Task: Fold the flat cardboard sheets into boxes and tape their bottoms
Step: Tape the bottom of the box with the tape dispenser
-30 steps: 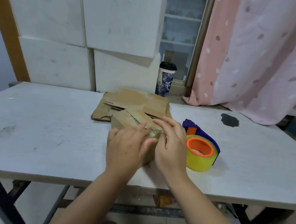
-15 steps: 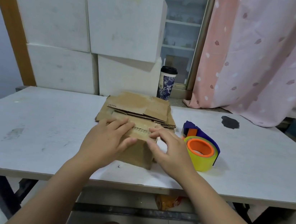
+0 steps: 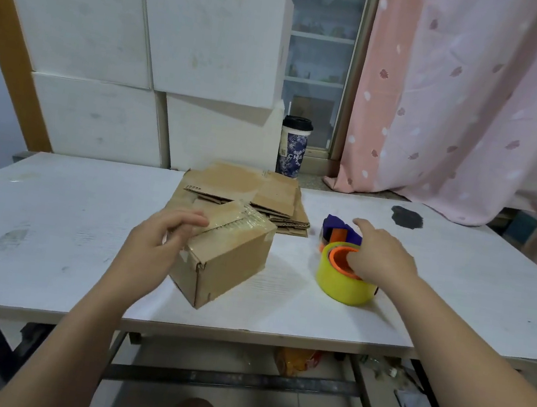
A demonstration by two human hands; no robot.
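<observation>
A small brown cardboard box (image 3: 232,260) stands folded on the white table (image 3: 52,226), turned at an angle, with clear tape across its top seam. My left hand (image 3: 152,246) grips its left upper edge, thumb on top. Behind it lies a stack of flat cardboard sheets (image 3: 245,186). To the right sits a tape dispenser (image 3: 338,284) with a yellow roll, orange core and blue handle. My right hand (image 3: 379,255) lies over the roll, its index finger stretched out past the handle.
Large white boxes (image 3: 144,50) are stacked against the wall behind the table. A lidded paper cup (image 3: 293,148) stands on the sill beyond the sheets. A pink curtain (image 3: 477,111) hangs at the right. A dark stain (image 3: 407,217) marks the far right tabletop.
My right hand left the box and moved right onto the tape dispenser. The box has turned at an angle under my left hand, which slid to its left edge.
</observation>
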